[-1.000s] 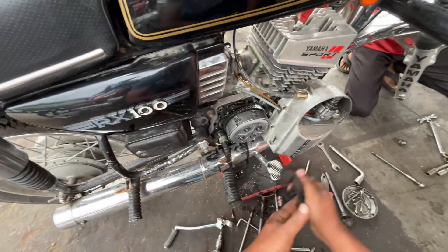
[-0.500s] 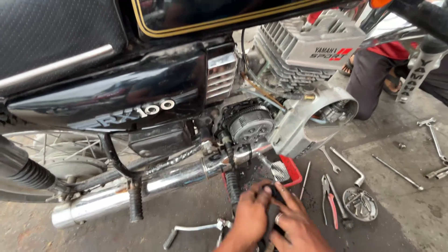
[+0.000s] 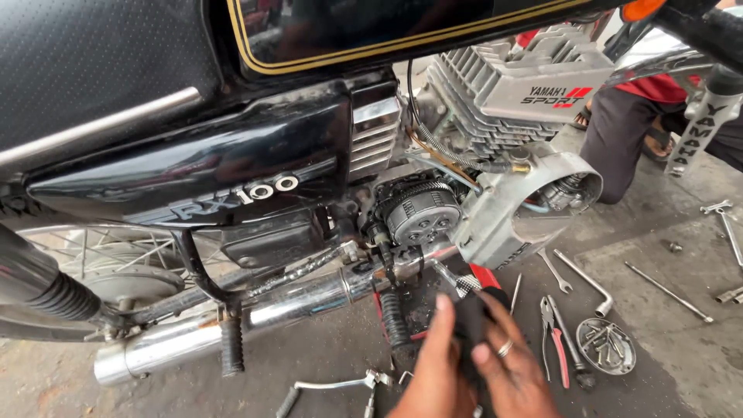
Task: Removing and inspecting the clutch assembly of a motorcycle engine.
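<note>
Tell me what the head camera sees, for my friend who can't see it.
Two bare hands, left hand and right hand, hold a dark black cloth below the open round metal clutch of a shiny black motorcycle. A long chrome exhaust pipe runs beside them, and red-handled pliers and steel wrenches lie on the grey concrete floor.

One dark, soft cloth-like item (image 3: 470, 329), bunched and upright, held clasped between both hands just below the motorcycle's exposed clutch. A small metal part (image 3: 457, 280) protrudes at its top; its identity cannot be determined.
</note>
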